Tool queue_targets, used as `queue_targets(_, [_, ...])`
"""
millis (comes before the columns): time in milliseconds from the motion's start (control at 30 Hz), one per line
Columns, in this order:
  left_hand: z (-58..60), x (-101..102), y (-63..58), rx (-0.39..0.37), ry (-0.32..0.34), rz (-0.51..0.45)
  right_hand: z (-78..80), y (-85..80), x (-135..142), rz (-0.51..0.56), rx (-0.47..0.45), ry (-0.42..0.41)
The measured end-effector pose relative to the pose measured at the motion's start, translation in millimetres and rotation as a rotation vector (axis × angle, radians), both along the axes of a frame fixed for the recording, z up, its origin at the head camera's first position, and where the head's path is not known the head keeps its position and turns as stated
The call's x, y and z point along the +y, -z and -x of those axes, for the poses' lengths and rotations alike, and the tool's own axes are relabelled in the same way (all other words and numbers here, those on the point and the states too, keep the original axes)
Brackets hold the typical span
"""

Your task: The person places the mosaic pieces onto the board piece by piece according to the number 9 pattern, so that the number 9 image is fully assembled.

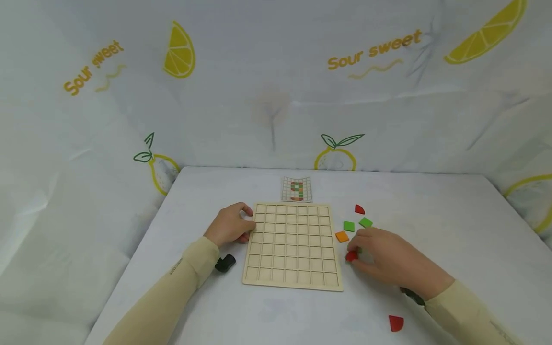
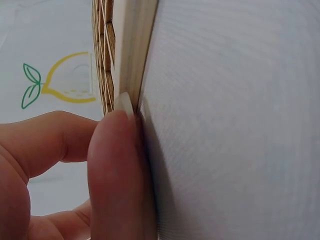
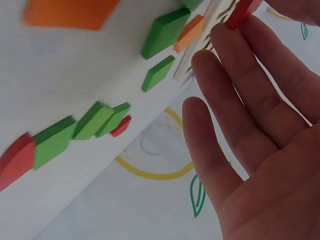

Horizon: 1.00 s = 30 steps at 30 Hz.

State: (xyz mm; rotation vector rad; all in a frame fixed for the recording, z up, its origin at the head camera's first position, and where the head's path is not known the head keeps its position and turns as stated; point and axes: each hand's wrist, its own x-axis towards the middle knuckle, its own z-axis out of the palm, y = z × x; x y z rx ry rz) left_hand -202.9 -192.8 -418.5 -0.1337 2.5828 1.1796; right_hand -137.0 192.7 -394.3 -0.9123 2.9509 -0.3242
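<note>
White tabletop [image 1: 267,316] supports the wooden grid board [image 1: 291,250]. Right of it, I pinch the red tile [image 1: 351,257] in my right hand [image 1: 381,251]: grip lightly. My left hand [image 1: 229,224], fingers apart, touches the board's left edge: brace steadily.

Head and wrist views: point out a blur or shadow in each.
Right wrist: the orange piece at upper left is blurred, a green piece near top centre crisper; left wrist: a dark shadow falls on the tabletop beside the left hand; head: a soft shadow lies beside the left sleeve.
</note>
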Motion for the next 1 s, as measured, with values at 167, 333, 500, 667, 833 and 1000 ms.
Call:
queue_targets(167, [0.9, 0.8, 0.7, 0.002, 0.007, -0.002, 21.6, -5.2, -27.5, 0.046, -0.026, -0.025])
queue_targets(333, [2.6, 2.7, 3.4, -0.004, 0.01, -0.014, 48.5, -5.4, -61.2, 0.093, -0.049, -0.055])
queue_targets(500, [2.0, 3.6, 7.1, -0.016, 0.001, -0.02, 71.8, -1.7, -96.2, 0.102, -0.063, -0.072])
queue_targets(667, [-0.4, 3.5, 6.9, -0.027, -0.003, -0.024, 85.0, -0.5, -122.8, 0.098, -0.086, -0.067])
queue_targets(833, [0.4, 1.5, 4.2, -0.006, 0.005, -0.025, 93.7, -1.7, -137.6, 0.089, -0.1, -0.004])
queue_targets(1000, [1.6, -4.5, 2.7, 0.004, -0.004, -0.012, 101.3, 0.7, -149.7, 0.073, -0.097, 0.021])
